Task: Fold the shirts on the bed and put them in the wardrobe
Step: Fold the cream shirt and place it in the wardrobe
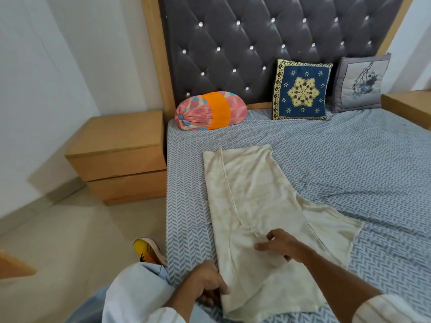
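We see the cream shirt (256, 206) spread flat on the bed (349, 159), below the bolster (210, 110). Our left hand (207, 285) pinches the shirt's near left edge; our right hand (279, 243) rests on it, fingers relaxed

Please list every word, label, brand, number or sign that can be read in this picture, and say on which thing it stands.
None: no readable text shows in the head view.
Cream shirt: no print or tag shows.
Blue cushion: only a star ornament.
Grey cushion: only a flower branch.
Yellow shoe: dark marks, not legible as letters.
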